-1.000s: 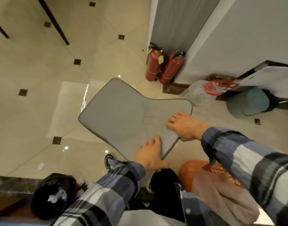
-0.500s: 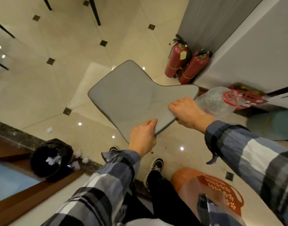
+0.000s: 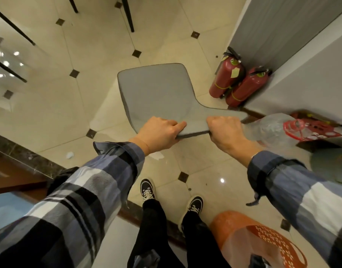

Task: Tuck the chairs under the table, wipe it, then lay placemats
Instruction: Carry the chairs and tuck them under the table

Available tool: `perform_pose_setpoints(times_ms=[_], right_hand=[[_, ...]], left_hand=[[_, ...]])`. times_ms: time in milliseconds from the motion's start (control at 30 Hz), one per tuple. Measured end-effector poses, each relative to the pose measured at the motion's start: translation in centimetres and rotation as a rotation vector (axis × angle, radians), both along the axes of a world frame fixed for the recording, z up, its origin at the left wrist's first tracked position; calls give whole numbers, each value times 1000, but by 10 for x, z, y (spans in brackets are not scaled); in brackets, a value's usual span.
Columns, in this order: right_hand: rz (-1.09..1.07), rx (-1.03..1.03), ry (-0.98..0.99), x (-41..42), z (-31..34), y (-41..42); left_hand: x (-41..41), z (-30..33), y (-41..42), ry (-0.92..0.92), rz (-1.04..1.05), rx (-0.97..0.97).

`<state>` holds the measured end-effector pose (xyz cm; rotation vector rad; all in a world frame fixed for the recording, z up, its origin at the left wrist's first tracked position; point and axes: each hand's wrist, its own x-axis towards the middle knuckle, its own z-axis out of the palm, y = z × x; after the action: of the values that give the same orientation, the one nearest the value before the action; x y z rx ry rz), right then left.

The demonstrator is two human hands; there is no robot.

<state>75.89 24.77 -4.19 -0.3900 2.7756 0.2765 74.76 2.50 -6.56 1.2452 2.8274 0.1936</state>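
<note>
Since before, grey chair [image 3: 156,89] got swung round; backrest is gripped by left hand [image 3: 158,132] and right hand [image 3: 223,130]. Fire extinguishers [image 3: 237,84] on the right could easily get clipped.

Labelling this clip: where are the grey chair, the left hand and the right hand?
grey chair [image 3: 156,89]: head view, middle of the seat.
left hand [image 3: 159,133]: head view, back of hand.
right hand [image 3: 225,132]: head view, back of hand.
</note>
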Motion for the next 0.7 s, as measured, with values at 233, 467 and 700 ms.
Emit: perform_pose_setpoints(times_ms=[233, 467, 700], right_hand=[[-163, -80, 69, -22, -12, -54], [-164, -298, 207, -62, -25, -85], [-73, -225, 242, -118, -28, -121]], left_hand=[[-79, 5, -56, 106, -185, -135], [-135, 1, -113, 175, -233, -82], [-166, -12, -166, 106, -100, -119]])
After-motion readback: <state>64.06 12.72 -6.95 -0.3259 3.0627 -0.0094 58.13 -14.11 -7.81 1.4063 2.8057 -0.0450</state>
